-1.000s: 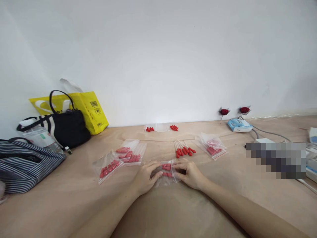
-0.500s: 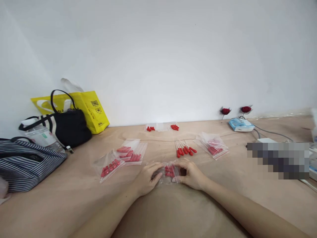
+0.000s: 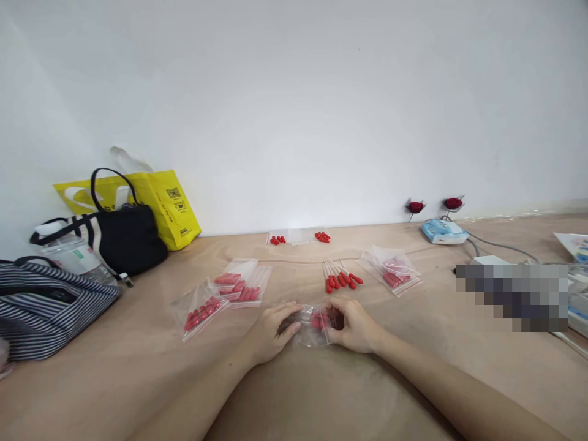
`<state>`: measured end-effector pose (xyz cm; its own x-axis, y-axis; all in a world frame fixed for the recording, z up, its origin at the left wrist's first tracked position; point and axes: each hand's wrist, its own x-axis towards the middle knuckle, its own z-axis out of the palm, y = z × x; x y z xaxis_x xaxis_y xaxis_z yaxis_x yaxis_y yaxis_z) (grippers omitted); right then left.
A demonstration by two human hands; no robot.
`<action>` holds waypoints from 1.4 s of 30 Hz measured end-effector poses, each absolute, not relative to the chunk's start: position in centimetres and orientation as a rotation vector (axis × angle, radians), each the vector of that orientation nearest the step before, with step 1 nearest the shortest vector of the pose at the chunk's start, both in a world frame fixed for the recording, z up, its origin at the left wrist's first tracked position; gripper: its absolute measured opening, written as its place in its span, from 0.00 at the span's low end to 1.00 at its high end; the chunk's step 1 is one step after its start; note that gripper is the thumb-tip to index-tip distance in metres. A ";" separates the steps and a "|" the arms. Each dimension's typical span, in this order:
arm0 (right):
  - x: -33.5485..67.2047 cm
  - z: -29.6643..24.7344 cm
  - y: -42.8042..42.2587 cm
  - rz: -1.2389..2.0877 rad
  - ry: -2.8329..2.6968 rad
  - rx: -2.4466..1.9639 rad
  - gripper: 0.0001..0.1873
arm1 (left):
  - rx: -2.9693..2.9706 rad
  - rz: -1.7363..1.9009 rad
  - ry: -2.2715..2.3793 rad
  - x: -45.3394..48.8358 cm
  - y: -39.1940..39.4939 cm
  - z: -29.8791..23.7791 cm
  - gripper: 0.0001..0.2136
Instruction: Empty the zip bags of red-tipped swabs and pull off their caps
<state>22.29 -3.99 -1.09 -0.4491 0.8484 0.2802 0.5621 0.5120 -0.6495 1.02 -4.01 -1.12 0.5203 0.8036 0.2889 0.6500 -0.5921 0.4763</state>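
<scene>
A small clear zip bag [image 3: 313, 321] with red-bulbed droppers inside lies on the tan table [image 3: 321, 392] between my hands. My left hand [image 3: 271, 331] pinches the bag's left end, fingers closed on the plastic. My right hand [image 3: 353, 324] grips its right end, thumb and fingers curled round it. Just beyond lies a loose fan of red-bulbed droppers [image 3: 340, 277].
Filled zip bags lie at left [image 3: 200, 309], left of centre [image 3: 242, 283] and right [image 3: 393, 270]. Small red caps [image 3: 322, 236] sit by the wall. A striped bag [image 3: 46, 303], black handbag [image 3: 124, 236] and yellow bag [image 3: 169, 205] stand at left; a blue box [image 3: 443, 231] and cables at right.
Both hands have stayed on the bag. The red droppers inside have slid toward my right hand, and that hand has curled tighter round the bag's end.
</scene>
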 end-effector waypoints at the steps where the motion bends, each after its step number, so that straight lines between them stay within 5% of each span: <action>1: 22.5 -1.1 -3.9 0.629 -2.182 -1.135 0.08 | 2.451 0.701 1.211 1.0 -4.0 -1.1 0.14; 6: 22.5 -1.4 -3.6 0.644 -2.191 -1.130 0.16 | 2.449 0.684 1.194 1.0 -4.0 -1.0 0.14; 16: 21.6 -0.7 -3.9 0.691 -2.177 -1.236 0.08 | 2.444 0.659 1.205 1.1 -4.0 -0.6 0.13; 42: 24.9 -0.6 -2.7 0.994 -2.065 -1.175 0.12 | 2.431 0.624 1.229 1.0 -3.9 -0.6 0.13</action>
<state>24.86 -2.68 -0.61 -0.4603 0.8815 0.1054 0.4673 0.3415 -0.8155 0.95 -3.91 -0.57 0.5280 0.8183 0.2270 0.6665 -0.5650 0.4864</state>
